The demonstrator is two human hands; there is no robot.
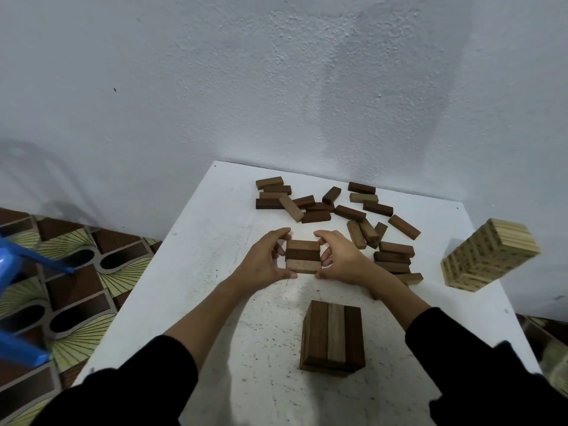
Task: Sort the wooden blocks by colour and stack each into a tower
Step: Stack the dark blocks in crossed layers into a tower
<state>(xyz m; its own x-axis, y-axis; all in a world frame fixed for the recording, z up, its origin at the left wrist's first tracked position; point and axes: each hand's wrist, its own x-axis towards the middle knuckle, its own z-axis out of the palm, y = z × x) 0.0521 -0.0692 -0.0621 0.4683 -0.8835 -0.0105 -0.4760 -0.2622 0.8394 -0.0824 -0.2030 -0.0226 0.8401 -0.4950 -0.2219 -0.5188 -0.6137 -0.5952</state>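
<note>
Three brown wooden blocks [303, 256] lie side by side as one row, pressed together between my two hands. My left hand [266, 263] grips the row's left ends, and my right hand [341, 258] grips its right ends, above the white table [199, 272]. Closer to me stands a short brown tower [333, 341] with three blocks across its top layer. Several loose brown blocks [350, 213] lie scattered at the far side of the table. A tall tower of pale blocks [488, 255] stands at the right edge.
A rough white wall rises just behind the table. To the left, a blue plastic stool [18, 265] stands on the patterned floor [76, 272]. More loose brown blocks [395, 256] lie just right of my right hand.
</note>
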